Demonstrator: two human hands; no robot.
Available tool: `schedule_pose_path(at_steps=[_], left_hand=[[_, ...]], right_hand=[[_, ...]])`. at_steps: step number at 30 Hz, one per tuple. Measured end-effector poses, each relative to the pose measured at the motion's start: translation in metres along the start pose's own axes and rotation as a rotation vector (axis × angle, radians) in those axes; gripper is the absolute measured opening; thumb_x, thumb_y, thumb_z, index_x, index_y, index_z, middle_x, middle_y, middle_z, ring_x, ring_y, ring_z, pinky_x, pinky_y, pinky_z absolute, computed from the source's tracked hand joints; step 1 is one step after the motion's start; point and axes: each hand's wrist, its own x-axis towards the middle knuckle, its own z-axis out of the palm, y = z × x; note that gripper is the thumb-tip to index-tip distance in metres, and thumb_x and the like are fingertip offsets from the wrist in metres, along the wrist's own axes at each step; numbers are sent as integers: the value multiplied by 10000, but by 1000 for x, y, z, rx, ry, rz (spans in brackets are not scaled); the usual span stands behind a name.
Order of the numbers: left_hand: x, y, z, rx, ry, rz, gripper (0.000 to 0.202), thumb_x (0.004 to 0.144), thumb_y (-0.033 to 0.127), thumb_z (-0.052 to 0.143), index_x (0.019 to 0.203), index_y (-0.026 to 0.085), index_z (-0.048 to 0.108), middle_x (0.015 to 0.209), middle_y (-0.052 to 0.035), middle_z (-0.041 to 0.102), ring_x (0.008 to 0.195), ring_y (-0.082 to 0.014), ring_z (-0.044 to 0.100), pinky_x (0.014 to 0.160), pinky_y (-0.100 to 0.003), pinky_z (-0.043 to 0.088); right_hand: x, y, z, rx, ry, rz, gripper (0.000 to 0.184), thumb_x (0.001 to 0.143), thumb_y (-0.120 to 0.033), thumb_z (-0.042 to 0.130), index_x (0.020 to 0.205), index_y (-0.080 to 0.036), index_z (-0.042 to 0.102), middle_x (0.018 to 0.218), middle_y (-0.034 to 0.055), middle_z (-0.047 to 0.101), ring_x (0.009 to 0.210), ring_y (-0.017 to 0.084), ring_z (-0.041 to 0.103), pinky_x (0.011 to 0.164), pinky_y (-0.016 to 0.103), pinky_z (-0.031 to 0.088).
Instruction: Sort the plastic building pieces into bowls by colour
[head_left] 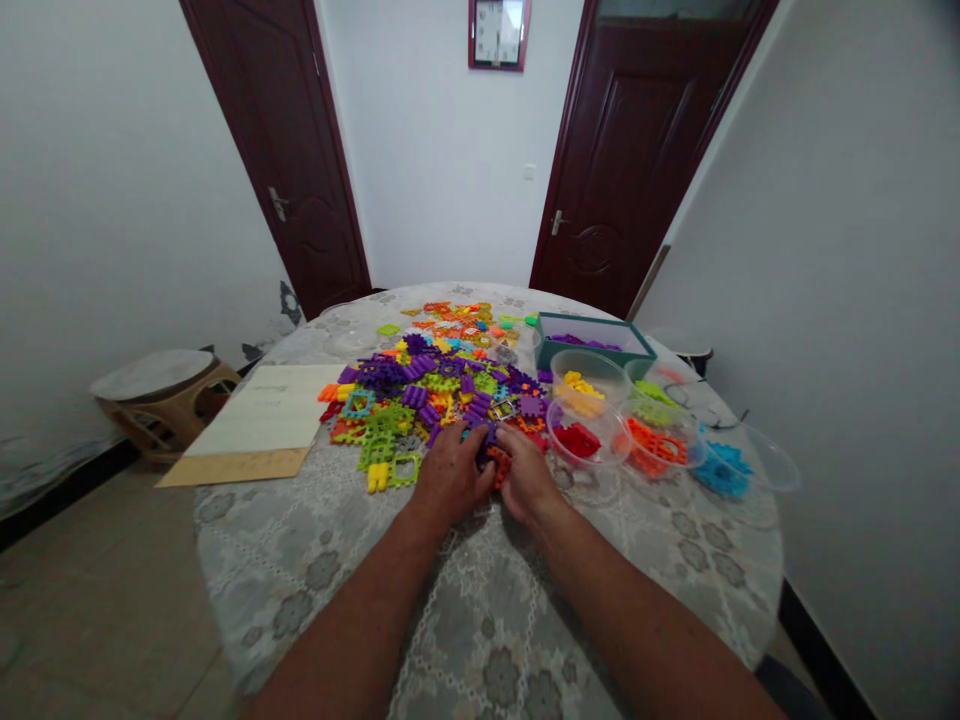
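A heap of coloured plastic building pieces (435,385) covers the middle of a round table (480,610) with a grey patterned cloth. Purple, green, orange and yellow pieces lie mixed together. My left hand (450,475) and my right hand (525,478) rest side by side at the near edge of the heap. Both have their fingers curled down over a small cluster of red and purple pieces (493,458) between them. What each hand holds is hidden under the fingers.
To the right stand clear bowls with yellow pieces (583,385), red pieces (579,440), orange pieces (654,445), green pieces (654,392) and blue pieces (721,470). A teal box (596,338) holds purple pieces. A cardboard sheet (259,420) overhangs the left edge. A stool (161,395) stands left.
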Motion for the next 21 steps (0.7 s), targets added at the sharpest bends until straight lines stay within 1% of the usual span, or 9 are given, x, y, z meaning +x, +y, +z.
schedule_pose_path(at_steps=[4, 8, 12, 14, 16, 19, 21], left_hand=[[-1, -2, -2, -21, 2, 20, 511, 863, 246, 671, 1368, 183, 619, 1339, -180, 615, 1229, -329, 597, 1073, -484, 495], [-2, -6, 0, -24, -24, -3, 522, 875, 218, 662, 1392, 195, 599, 1350, -171, 618, 1230, -316, 603, 1062, -477, 508], [0, -5, -2, -35, -60, -35, 538, 869, 214, 690, 1398, 187, 593, 1348, -169, 632, 1197, -307, 621, 1043, -470, 520], [1, -5, -3, -52, -66, -53, 530, 870, 211, 696, 1390, 201, 597, 1324, -158, 649, 1173, -298, 635, 1030, -466, 526], [2, -5, -3, -77, -58, -65, 515, 875, 195, 683, 1383, 212, 603, 1314, -152, 658, 1180, -292, 639, 1032, -464, 525], [4, -10, 0, -134, -35, -75, 505, 865, 143, 653, 1365, 208, 621, 1309, -150, 667, 1204, -286, 640, 1041, -450, 523], [5, -14, 1, -186, -7, -87, 505, 843, 120, 651, 1340, 208, 642, 1282, -142, 686, 1194, -282, 650, 1047, -446, 522]], right_hand=[[-4, -11, 6, 123, -9, 80, 221, 693, -303, 779, 890, -210, 745, 911, 18, 768, 887, 200, 698, 774, 290, 552], [-5, -15, 7, 116, 10, 76, 193, 686, -298, 793, 847, -206, 741, 861, 15, 756, 824, 176, 688, 743, 267, 546], [-5, -15, 6, 63, 43, 88, 294, 678, -311, 787, 954, -222, 741, 861, 14, 762, 811, 182, 695, 738, 280, 551], [-6, -15, 5, 33, 43, 74, 325, 689, -319, 782, 996, -226, 736, 906, 20, 772, 844, 188, 704, 749, 284, 553], [-7, -15, 5, 13, 35, 62, 329, 700, -328, 780, 1008, -224, 731, 932, 25, 775, 858, 190, 707, 747, 283, 553], [-7, -16, 4, 0, 26, 83, 344, 706, -341, 787, 1022, -222, 723, 883, 23, 762, 804, 183, 704, 691, 273, 548], [-7, -16, 4, -25, 9, 78, 346, 723, -348, 783, 1038, -220, 721, 900, 34, 763, 817, 184, 713, 696, 272, 555]])
